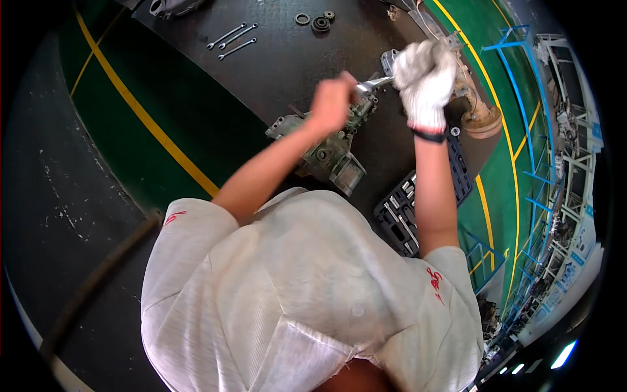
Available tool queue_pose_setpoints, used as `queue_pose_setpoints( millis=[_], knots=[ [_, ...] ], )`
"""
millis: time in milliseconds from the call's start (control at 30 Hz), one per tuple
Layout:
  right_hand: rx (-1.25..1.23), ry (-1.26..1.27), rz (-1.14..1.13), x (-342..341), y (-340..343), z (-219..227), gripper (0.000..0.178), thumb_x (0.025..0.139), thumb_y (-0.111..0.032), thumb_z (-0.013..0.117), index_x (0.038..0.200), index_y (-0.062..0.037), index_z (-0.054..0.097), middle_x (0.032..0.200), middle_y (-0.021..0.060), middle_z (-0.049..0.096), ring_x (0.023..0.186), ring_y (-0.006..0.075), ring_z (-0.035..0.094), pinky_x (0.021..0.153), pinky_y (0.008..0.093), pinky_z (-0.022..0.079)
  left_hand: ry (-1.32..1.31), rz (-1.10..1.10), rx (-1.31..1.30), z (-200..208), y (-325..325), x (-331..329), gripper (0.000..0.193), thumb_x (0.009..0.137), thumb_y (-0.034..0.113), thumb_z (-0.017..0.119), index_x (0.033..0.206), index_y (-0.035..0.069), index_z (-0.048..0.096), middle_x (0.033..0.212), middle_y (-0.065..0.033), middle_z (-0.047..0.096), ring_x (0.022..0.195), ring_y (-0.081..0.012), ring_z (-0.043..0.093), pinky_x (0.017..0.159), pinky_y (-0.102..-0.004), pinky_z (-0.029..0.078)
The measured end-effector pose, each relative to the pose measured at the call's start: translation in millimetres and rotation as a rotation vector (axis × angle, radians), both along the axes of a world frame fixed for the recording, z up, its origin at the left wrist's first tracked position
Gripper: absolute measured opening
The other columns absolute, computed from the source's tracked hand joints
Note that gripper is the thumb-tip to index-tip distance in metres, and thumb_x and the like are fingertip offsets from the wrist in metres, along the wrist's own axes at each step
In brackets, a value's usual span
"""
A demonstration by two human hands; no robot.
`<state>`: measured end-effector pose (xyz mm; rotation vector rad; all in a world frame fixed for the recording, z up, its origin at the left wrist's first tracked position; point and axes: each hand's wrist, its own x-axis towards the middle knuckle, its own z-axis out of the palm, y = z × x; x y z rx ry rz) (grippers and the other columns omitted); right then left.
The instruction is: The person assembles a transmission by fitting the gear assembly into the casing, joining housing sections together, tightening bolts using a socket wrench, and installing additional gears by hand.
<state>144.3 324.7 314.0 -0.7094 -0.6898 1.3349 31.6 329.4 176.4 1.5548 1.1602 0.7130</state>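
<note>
My bare left hand (332,103) is smeared by motion, its fingers curled at one end of a shiny metal wrench (376,83). The wrench's other end runs into my right hand (426,68), closed in a white knit glove. Its exact type is hidden by both hands. Below them, a greenish-grey metal gear housing (320,154) lies on the dark workbench (261,72), partly covered by my left forearm. A small flat metal part (387,61) sits just beside the glove.
Several combination wrenches (238,38) lie at the far left of the bench, with gears and rings (320,24) near them. An opened socket set case (400,212) is by my right forearm. A rusty axle-like part (480,117) stands right, before blue metal racks (532,130).
</note>
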Motion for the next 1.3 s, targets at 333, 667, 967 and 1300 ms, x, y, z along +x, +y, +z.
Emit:
queue_pose_setpoints(
  millis=[333,667,967,1300],
  knots=[
    [-0.059,-0.030,-0.182,7.1,-10.4,-20.7,0.049,0.098,-0.040,0.047,0.058,-0.0169,0.028,0.053,-0.0014,0.028,0.044,0.0142,0.029,0.042,0.0297,0.023,-0.218,-0.012,-0.222,15.5,-5.4,-3.8,0.066,0.109,0.044,0.033,0.078,-0.001,0.070,0.072,-0.0147,0.070,0.074,-0.0262,0.068,0.075,-0.0429,0.052],
    [-0.048,-0.006,-0.076,11.2,-20.7,-19.7,0.049,0.099,-0.041,0.045,0.059,-0.0157,0.032,0.054,-0.0021,0.028,0.047,0.0144,0.028,0.043,0.0306,0.022,-0.009,0.023,-0.246,13.0,-20.8,-1.5,0.075,0.107,0.050,0.027,0.071,0.001,0.071,0.073,-0.0201,0.069,0.079,-0.0334,0.067,0.085,-0.0486,0.050],
    [-0.036,-0.115,-0.163,1.6,-0.5,-9.4,0.049,0.100,-0.041,0.047,0.061,-0.0151,0.033,0.053,-0.0015,0.026,0.047,0.0138,0.030,0.046,0.0293,0.025,-0.235,-0.168,-0.169,-6.4,-38.9,25.4,0.061,0.108,0.040,0.028,0.082,0.001,0.067,0.089,-0.0236,0.070,0.095,-0.0349,0.066,0.094,-0.0524,0.044],
    [-0.107,-0.200,-0.424,-7.9,15.1,-10.0,0.050,0.098,-0.044,0.044,0.059,-0.0155,0.034,0.051,-0.0015,0.026,0.043,0.0144,0.026,0.040,0.0303,0.022,-0.153,-0.395,-0.237,2.6,-16.7,38.4,0.047,0.106,0.038,0.034,0.100,0.007,0.069,0.099,-0.0236,0.072,0.104,-0.0429,0.065,0.092,-0.0514,0.048]
  ],
)
